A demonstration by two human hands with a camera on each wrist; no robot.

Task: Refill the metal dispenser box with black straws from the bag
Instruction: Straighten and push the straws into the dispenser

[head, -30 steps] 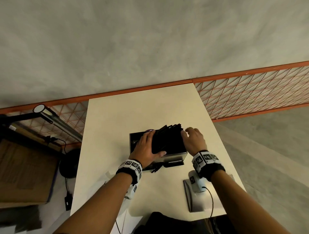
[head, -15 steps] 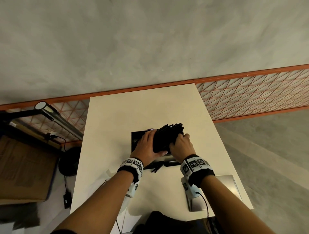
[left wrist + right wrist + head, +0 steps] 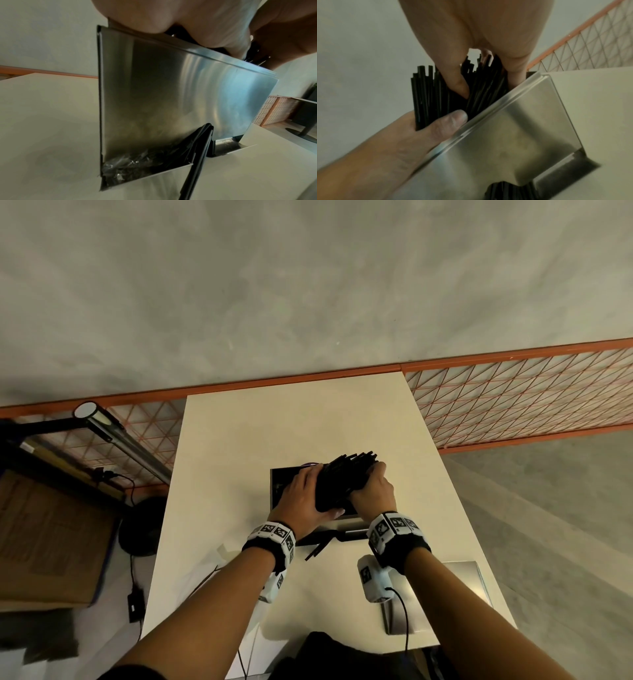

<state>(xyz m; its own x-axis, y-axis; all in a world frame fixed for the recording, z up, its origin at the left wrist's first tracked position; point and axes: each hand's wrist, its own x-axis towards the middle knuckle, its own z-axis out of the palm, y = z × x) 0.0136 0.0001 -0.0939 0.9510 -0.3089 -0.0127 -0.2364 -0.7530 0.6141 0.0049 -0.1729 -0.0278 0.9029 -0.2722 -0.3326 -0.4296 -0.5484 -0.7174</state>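
A thick bundle of black straws (image 3: 344, 479) is tilted over the open top of the metal dispenser box (image 3: 278, 482), which stands in the middle of the white table (image 3: 239, 440). My left hand (image 3: 310, 493) grips the bundle's left side, thumb underneath (image 3: 452, 119). My right hand (image 3: 371, 481) holds the right side, with fingers curled among the straws (image 3: 426, 94). In the left wrist view the box's steel front (image 3: 171, 94) fills the frame, and a few straws (image 3: 197, 155) poke out of its bottom tray. The inside of the box is hidden.
A flat metal lid (image 3: 469, 587) lies on the table at the near right. Clear plastic (image 3: 222, 553) lies at the near left. An orange mesh fence (image 3: 513, 398) runs behind the table. A cardboard box (image 3: 44, 535) and a lamp pole (image 3: 123, 440) are at the left.
My right hand came in from the bundle's right end, closed on the straws, then slid toward their far end. The bundle tilted more steeply over the box. My left hand kept its grip.
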